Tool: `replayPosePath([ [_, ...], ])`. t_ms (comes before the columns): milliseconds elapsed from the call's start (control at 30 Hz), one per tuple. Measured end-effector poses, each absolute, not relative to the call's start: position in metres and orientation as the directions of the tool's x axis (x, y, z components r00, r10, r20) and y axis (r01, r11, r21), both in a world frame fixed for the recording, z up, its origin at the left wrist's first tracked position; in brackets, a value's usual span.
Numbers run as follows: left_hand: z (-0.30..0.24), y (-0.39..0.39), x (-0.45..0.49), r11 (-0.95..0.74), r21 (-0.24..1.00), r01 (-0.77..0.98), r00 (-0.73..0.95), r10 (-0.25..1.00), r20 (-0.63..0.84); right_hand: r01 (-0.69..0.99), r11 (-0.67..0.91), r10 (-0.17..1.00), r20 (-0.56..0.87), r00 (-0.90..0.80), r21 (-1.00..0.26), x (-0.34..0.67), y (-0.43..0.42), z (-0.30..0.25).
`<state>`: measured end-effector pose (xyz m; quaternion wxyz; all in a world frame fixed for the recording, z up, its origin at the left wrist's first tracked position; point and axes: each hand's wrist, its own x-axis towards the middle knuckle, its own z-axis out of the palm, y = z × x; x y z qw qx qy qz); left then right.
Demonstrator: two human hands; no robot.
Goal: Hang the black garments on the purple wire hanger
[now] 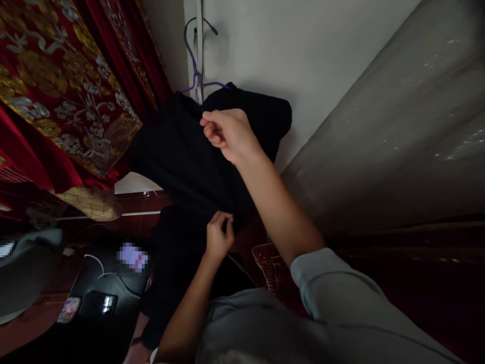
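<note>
A black garment (182,156) hangs on a purple hanger (193,60) hooked on a white strip on the wall. My right hand (225,132) is raised with its fingers pinched on the upper part of the garment, near the collar. Lower down, my left hand (219,237) grips a fold of the same black cloth with closed fingers. The garment's lower part drops out of sight behind my left arm.
A red curtain with gold and silver flowers (56,76) hangs at the left. A grey curtain or panel (397,136) fills the right. Below left, a dark surface carries a phone (99,303), a small card (68,309) and a white cable (96,263).
</note>
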<state>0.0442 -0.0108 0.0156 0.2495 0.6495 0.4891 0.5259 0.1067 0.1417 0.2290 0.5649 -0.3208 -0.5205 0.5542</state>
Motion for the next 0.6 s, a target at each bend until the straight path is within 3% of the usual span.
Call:
replayPosePath([
  [167,0.079,0.013,0.030,-0.543,0.751,0.375,0.102,0.830,0.548,-0.303,0.246,0.949,0.292,-0.117,-0.921,0.097,0.131,0.226],
  [300,0.165,0.060,-0.010,-0.708,0.574,0.412,-0.031,0.619,0.785,-0.297,0.287,0.935,0.333,-0.118,-0.911,0.106,0.117,0.226],
  [367,0.201,0.083,-0.025,-0.762,0.456,0.460,0.008,0.517,0.856,-0.296,0.317,0.922,0.366,-0.126,-0.901,0.111,0.111,0.233],
  [500,0.237,0.106,-0.031,-0.764,0.270,0.586,0.219,0.471,0.855,-0.282,0.358,0.902,0.408,-0.143,-0.890,0.119,0.111,0.240],
  [600,0.247,0.103,-0.025,-0.732,0.153,0.664,0.273,0.427,0.862,-0.199,0.399,0.903,0.421,-0.082,-0.895,0.115,0.126,0.220],
])
